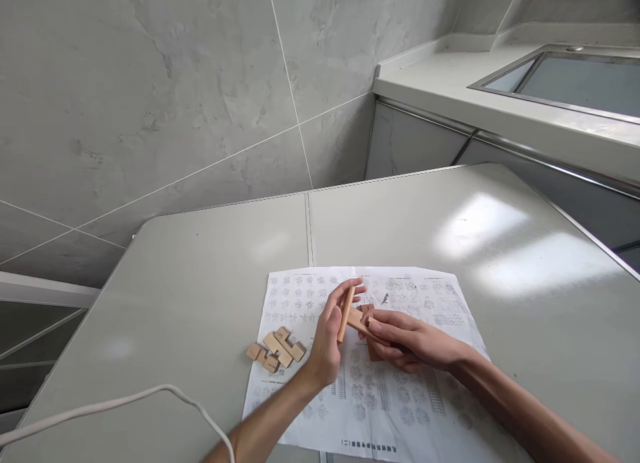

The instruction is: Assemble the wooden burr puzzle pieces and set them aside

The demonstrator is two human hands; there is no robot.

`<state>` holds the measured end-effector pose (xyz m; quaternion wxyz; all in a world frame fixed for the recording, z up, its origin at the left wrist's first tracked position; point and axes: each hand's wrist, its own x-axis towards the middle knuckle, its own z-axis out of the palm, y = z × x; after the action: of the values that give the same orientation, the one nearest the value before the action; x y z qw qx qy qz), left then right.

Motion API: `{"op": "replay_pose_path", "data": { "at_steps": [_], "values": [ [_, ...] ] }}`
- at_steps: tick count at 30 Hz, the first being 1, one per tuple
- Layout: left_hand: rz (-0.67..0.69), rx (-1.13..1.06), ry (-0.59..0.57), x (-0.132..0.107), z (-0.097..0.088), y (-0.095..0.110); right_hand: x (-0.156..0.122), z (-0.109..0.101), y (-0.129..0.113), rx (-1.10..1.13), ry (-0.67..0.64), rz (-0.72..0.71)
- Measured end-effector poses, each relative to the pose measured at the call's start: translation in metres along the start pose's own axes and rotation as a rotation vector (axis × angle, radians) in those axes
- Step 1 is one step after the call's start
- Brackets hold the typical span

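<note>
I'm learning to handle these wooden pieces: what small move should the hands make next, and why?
I'd probably steady the wooden bar in the left hand and gently nudge the flat piece in the right hand toward it: both are held, and the bar stands crosswise at the flat piece's end.

Both forearms bare, angling inward from the lower part of the view; hands close together, near each other's fingertips. Left forearm (274,413) slants up to the right, wrist roughly in line. Left hand (327,346) tilted upward, palm turned toward the right hand, thumb raised, fingers reaching up and bending over; grip light. Right forearm (520,404) comes in from lower right. Right hand (423,340) points left, back of hand uppermost, thumb and forefinger pinching, remaining fingers folded below; grip firmer-looking, compact.
</note>
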<state>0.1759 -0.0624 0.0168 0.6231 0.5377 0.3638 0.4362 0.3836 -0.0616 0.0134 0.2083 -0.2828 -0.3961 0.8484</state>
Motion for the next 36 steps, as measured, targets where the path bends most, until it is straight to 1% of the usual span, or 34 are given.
{"op": "replay_pose_path", "data": {
  "at_steps": [4,8,11,16,20,24,29,36],
  "values": [
    [-0.042,-0.072,-0.062,0.0,0.001,0.001,0.003,0.003,0.004,-0.002,-0.018,-0.047],
    [-0.021,-0.124,-0.068,0.0,0.003,-0.001,0.006,0.007,0.006,-0.011,-0.036,-0.07],
    [-0.057,-0.141,-0.089,0.001,0.003,0.001,0.007,0.009,0.005,-0.026,-0.046,-0.082],
    [-0.15,-0.159,-0.143,0.004,0.0,0.004,0.006,0.012,0.004,-0.1,0.016,-0.123],
    [-0.227,-0.184,-0.11,0.004,0.0,0.003,0.006,0.014,0.003,-0.228,0.123,-0.172],
    [-0.244,-0.155,-0.072,0.007,0.0,0.004,0.007,0.015,0.002,-0.286,0.199,-0.205],
    [-0.251,-0.155,-0.078,0.008,0.0,0.005,0.007,0.017,-0.001,-0.308,0.211,-0.214],
    [-0.285,-0.364,-0.022,0.009,-0.001,-0.002,0.007,0.017,-0.001,-0.342,0.227,-0.228]
  ]
}}
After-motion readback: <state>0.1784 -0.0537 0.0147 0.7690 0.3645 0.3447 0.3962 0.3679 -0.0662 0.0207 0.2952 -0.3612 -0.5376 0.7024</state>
